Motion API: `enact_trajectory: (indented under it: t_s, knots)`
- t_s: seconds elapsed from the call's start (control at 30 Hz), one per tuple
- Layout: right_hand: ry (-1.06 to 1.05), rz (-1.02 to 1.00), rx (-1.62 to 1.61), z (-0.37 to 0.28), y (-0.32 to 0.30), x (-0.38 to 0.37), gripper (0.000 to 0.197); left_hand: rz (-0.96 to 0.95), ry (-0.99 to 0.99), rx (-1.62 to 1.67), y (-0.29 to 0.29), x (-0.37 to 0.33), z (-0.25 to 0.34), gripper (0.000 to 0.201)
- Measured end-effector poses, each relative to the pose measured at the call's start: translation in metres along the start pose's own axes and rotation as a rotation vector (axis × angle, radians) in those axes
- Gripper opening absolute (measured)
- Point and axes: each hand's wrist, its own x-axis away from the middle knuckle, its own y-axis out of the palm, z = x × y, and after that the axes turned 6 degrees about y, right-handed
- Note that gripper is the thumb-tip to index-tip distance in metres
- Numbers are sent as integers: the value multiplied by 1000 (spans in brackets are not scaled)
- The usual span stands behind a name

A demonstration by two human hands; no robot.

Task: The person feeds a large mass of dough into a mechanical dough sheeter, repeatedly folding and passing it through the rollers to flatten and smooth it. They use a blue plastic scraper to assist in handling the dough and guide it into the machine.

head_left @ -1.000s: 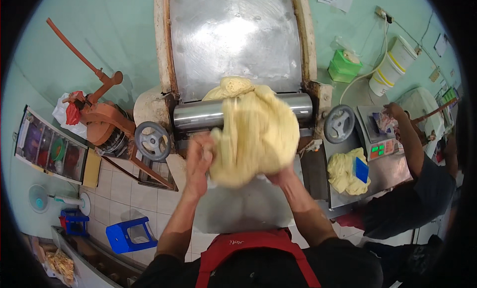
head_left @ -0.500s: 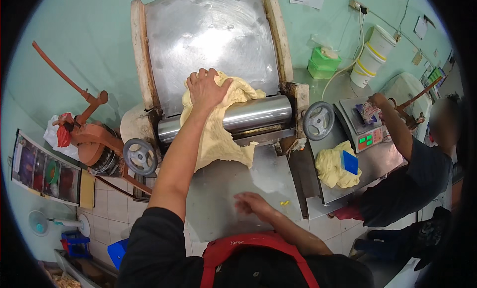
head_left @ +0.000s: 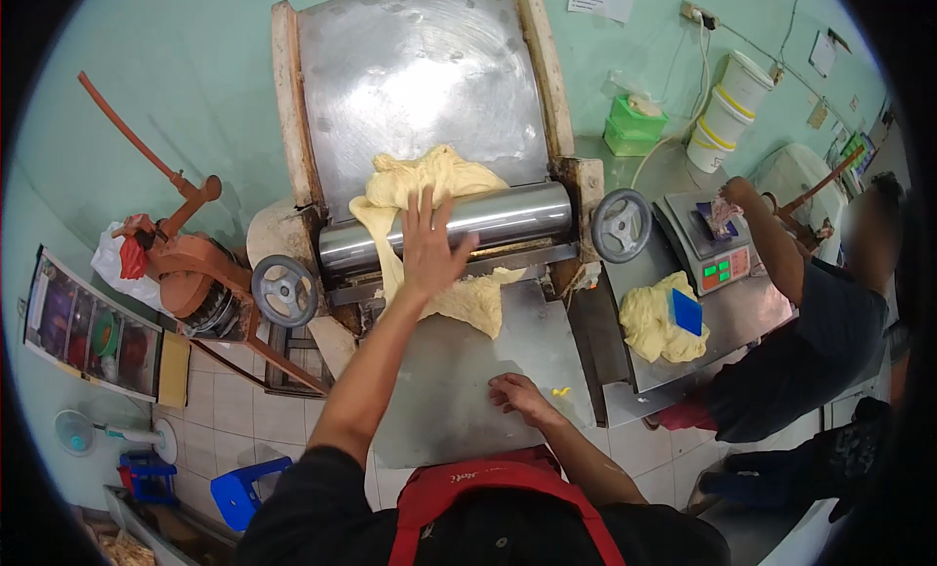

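Note:
A pale yellow dough lies bunched behind the steel roller of a dough sheeter. One strip of it drapes over the roller's left part, and a flattened sheet comes out below onto the metal tray. My left hand is open, fingers spread, above the roller and beside the draped strip; whether it touches the dough I cannot tell. Over the tray, in front of the sheet, my right hand is open and holds nothing, its fingers loosely bent. A small yellow scrap lies to its right.
Handwheels flank the roller, left and right. On the right table are a dough lump with a blue scraper and a scale, where a co-worker's hand holds something. A blue stool stands at lower left.
My left hand has come off the top of the dough, back toward me over the roller. The dough has settled behind the roller, and my right hand has moved slightly right.

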Motion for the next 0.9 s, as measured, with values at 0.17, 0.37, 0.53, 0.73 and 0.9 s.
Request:
enact_trajectory:
  t_s: [0.17,0.37,0.53,0.73,0.9]
  knots:
    - [-49,5,-5,-4,-50,-46,43,149,-218,312,-24,165,33,81]
    - [-92,192,-134,-106,-117,-118,54,222,-861,487,43,254,-42,88]
    - [-58,106,-14,-107,-177,-236,55,-526,-925,483,131,261,-149,81]
    - [-227,-51,213,-91,-121,-266,57,-642,-827,30,185,254,-131,56]
    - [-20,-396,-66,-133,-21,-150,74,-438,-1080,611,133,257,-97,52]
